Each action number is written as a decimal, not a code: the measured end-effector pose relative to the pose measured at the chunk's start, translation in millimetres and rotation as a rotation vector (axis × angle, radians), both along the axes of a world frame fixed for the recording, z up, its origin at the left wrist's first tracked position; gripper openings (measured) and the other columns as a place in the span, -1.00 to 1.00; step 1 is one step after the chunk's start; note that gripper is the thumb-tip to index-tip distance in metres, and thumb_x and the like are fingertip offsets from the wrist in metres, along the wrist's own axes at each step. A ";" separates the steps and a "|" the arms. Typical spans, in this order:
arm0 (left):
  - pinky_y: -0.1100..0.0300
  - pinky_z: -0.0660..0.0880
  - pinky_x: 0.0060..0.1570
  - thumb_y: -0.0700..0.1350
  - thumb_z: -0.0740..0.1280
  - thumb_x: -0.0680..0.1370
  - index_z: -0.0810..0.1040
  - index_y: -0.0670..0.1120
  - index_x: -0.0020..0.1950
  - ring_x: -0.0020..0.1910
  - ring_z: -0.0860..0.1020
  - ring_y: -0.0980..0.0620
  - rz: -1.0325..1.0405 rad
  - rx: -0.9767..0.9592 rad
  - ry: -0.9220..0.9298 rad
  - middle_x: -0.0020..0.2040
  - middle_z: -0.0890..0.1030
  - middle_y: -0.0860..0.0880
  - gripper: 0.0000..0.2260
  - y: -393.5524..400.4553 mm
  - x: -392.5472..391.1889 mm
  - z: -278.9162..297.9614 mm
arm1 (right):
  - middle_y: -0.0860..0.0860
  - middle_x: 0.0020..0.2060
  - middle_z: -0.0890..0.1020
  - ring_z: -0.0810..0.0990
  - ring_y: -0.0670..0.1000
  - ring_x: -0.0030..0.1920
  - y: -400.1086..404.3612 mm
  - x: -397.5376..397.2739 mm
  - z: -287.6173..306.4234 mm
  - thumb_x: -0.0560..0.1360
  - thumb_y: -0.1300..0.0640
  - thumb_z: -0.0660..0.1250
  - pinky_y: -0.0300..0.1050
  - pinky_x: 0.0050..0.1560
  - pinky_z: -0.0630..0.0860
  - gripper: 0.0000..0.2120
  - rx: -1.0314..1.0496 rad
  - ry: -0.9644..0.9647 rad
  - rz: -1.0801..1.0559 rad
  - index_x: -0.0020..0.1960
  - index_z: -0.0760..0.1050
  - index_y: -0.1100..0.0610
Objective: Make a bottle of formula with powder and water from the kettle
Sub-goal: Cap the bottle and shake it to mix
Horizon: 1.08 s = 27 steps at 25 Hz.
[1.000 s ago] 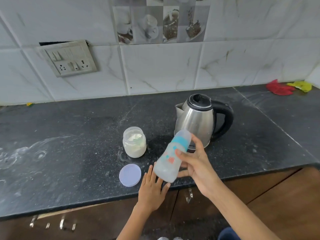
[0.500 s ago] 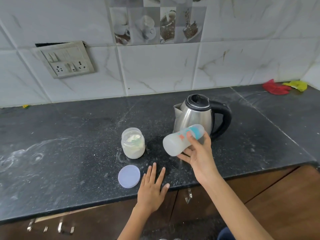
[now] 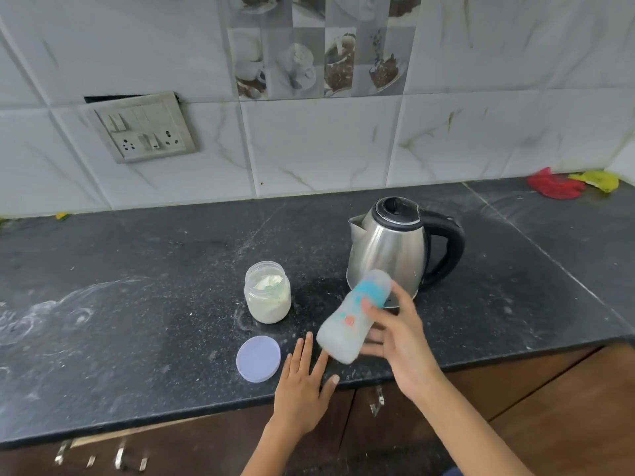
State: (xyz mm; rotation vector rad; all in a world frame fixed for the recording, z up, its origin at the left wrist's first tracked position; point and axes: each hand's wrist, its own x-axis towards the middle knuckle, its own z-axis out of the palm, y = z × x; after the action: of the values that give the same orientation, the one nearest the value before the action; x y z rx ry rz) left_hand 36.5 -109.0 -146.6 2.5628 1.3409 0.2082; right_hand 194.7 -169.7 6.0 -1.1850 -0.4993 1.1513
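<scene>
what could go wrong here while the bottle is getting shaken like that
1. The right hand holds the tilted, motion-blurred bottle close to the kettle; a wide swing might knock it.
2. The powder jar stands open, its lid lying on the counter, so a bump or splash could spoil or spill the powder.
3. The left hand rests flat right under the bottle; a slipped grip could drop it there.

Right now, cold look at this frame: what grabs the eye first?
The baby bottle, blurred and tilted in the air, gripped by the right hand at front centre above the black counter. Just behind it stands the steel kettle. To the left sit the open powder jar and its lid, beside the flat left hand.
</scene>
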 end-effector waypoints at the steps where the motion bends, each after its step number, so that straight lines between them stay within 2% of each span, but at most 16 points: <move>1: 0.01 0.41 0.27 0.21 -0.18 0.62 0.27 0.06 0.46 0.36 0.41 -0.10 -0.003 -0.001 0.006 0.39 0.45 -0.11 -0.49 -0.1 0.5 0.8 | 0.11 0.13 0.65 0.74 0.09 -0.07 2.4 6.5 2.2 0.40 0.14 0.44 0.09 -0.21 0.67 -0.37 0.028 0.064 -0.093 0.40 0.31 -0.09; 2: 0.02 0.36 0.30 0.21 -0.18 0.62 0.20 0.07 0.50 0.38 0.40 -0.12 -0.007 0.016 -0.003 0.40 0.42 -0.12 -0.49 -1.0 1.1 -1.2 | 0.11 0.16 0.63 0.74 0.08 -0.07 4.3 9.5 4.6 0.42 0.14 0.42 0.06 -0.23 0.67 -0.39 0.042 0.097 -0.139 0.41 0.30 -0.09; 4: 0.03 0.21 0.38 0.21 -0.17 0.62 0.12 0.10 0.52 0.37 0.39 -0.15 -0.019 0.047 -0.023 0.39 0.42 -0.11 -0.50 -1.0 -0.6 -4.3 | 0.11 0.11 0.67 0.73 0.12 -0.04 0.9 1.0 5.5 0.36 0.12 0.46 0.15 -0.17 0.67 -0.35 0.012 0.022 -0.017 0.38 0.31 -0.11; 6: 0.03 0.24 0.35 0.22 -0.17 0.62 0.26 0.04 0.43 0.31 0.48 -0.14 -0.006 0.014 -0.019 0.34 0.49 -0.10 -0.51 0.1 -1.3 -7.0 | 0.09 0.03 0.71 0.73 0.16 -0.03 -4.3 -8.4 6.6 0.31 0.14 0.50 0.24 -0.10 0.65 -0.33 -0.031 -0.072 0.099 0.35 0.34 -0.11; 8: 0.05 0.29 0.33 0.21 -0.18 0.62 0.33 0.03 0.40 0.34 0.43 -0.12 0.005 0.000 0.024 0.34 0.49 -0.10 -0.50 1.0 -1.3 -6.0 | 0.09 0.07 0.69 0.73 0.13 -0.04 2.3 3.2 5.2 0.39 0.16 0.46 0.20 -0.10 0.65 -0.40 0.005 -0.008 -0.017 0.36 0.35 -0.09; 10: 0.10 0.05 0.39 0.21 -0.17 0.62 0.31 0.03 0.44 0.39 0.32 -0.11 -0.003 0.003 0.028 0.39 0.44 -0.11 -0.48 -0.2 0.7 -6.8 | 0.09 0.13 0.65 0.73 0.09 -0.03 6.3 9.6 8.1 0.46 0.17 0.42 0.14 -0.13 0.66 -0.44 0.023 0.066 -0.131 0.38 0.32 -0.11; 11: 0.13 -0.04 0.39 0.21 -0.16 0.62 0.30 0.03 0.43 0.39 0.34 -0.13 -0.005 0.010 0.022 0.41 0.42 -0.09 -0.49 -0.3 0.4 -7.8 | 0.09 0.11 0.66 0.73 0.11 -0.03 4.4 5.0 9.4 0.46 0.18 0.43 0.15 -0.12 0.66 -0.43 0.007 0.038 -0.095 0.38 0.32 -0.11; 13: 0.14 -0.08 0.39 0.22 -0.15 0.62 0.29 0.02 0.42 0.36 0.41 -0.13 -0.022 0.022 0.018 0.46 0.32 0.01 -0.49 1.2 -0.7 -12.1 | 0.09 0.03 0.70 0.73 0.15 -0.04 -1.7 -9.0 6.0 0.38 0.18 0.49 0.18 -0.12 0.66 -0.37 -0.035 -0.072 0.056 0.36 0.33 -0.10; 14: 0.13 -0.08 0.40 0.22 -0.15 0.61 0.27 0.05 0.44 0.41 0.35 -0.11 -0.035 0.032 0.022 0.51 0.19 0.08 -0.50 2.1 -1.2 -11.0 | 0.09 0.02 0.71 0.73 0.15 -0.05 -2.8 -11.4 7.0 0.34 0.16 0.51 0.17 -0.14 0.66 -0.35 -0.031 -0.090 0.070 0.35 0.35 -0.09; 16: 0.13 -0.11 0.41 0.23 -0.15 0.62 0.12 0.13 0.52 0.53 0.01 -0.05 -0.038 0.099 0.016 0.57 -0.01 0.04 -0.51 4.8 -1.3 -11.1 | 0.09 0.11 0.67 0.74 0.10 -0.07 4.7 2.4 7.3 0.37 0.14 0.48 0.07 -0.21 0.67 -0.37 0.012 -0.013 -0.075 0.37 0.35 -0.08; 18: 0.15 -0.16 0.41 0.23 -0.13 0.62 0.08 0.10 0.54 0.53 -0.20 0.00 -0.018 0.147 -0.001 0.55 0.03 -0.06 -0.50 3.7 1.1 -10.6 | 0.09 0.17 0.62 0.74 0.04 -0.07 8.7 11.4 12.9 0.45 0.15 0.43 -0.01 -0.24 0.67 -0.40 0.034 0.055 -0.169 0.41 0.30 -0.11; 21: 0.21 -0.12 0.41 0.19 -0.06 0.61 -0.03 0.11 0.54 0.53 -0.05 0.09 -0.042 0.115 -0.085 0.51 0.13 0.04 -0.49 3.9 -1.7 -10.3 | 0.11 0.06 0.70 0.73 0.14 -0.06 -2.3 -12.5 7.5 0.35 0.14 0.50 0.15 -0.17 0.67 -0.34 -0.064 -0.070 0.085 0.37 0.33 -0.11; 22: 0.21 -0.06 0.42 0.18 -0.07 0.62 -0.05 0.12 0.54 0.51 0.09 0.11 -0.066 0.070 -0.107 0.51 0.16 0.09 -0.49 2.8 -3.1 -8.1 | 0.11 0.02 0.72 0.73 0.16 -0.06 -6.0 -19.5 7.0 0.33 0.15 0.51 0.17 -0.16 0.66 -0.35 -0.073 -0.082 0.132 0.35 0.35 -0.10; 23: 0.17 0.05 0.42 0.19 -0.11 0.62 0.03 0.10 0.54 0.46 0.26 0.05 -0.083 0.043 -0.107 0.48 0.26 0.06 -0.51 2.6 -3.3 -7.8 | 0.11 0.01 0.72 0.73 0.16 -0.05 -6.1 -19.1 7.0 0.35 0.15 0.50 0.17 -0.15 0.66 -0.38 -0.068 -0.067 0.110 0.34 0.37 -0.09; 25: 0.07 0.35 0.32 0.21 -0.18 0.62 0.18 0.07 0.49 0.34 0.45 -0.09 -0.059 0.021 -0.093 0.40 0.43 -0.08 -0.50 0.8 -0.2 -8.6 | 0.16 0.11 0.67 0.72 0.16 -0.01 2.9 -0.8 8.9 0.42 0.15 0.43 0.11 -0.16 0.67 -0.47 -0.051 0.151 -0.057 0.36 0.39 -0.01; 27: 0.02 0.38 0.29 0.22 -0.18 0.62 0.06 0.08 0.54 0.36 0.42 -0.11 -0.018 0.070 -0.118 0.41 0.42 -0.11 -0.49 -0.4 1.7 -10.7 | 0.22 0.20 0.61 0.67 0.19 0.08 9.8 14.9 17.9 0.48 0.11 0.37 0.03 -0.23 0.69 -0.52 -0.038 0.496 -0.107 0.37 0.39 0.11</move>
State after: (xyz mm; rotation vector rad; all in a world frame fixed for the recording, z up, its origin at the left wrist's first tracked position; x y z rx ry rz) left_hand 38.2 -109.4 -157.3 2.5738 1.2892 0.4031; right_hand 209.6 -159.9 23.9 -0.9013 -0.0362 1.3104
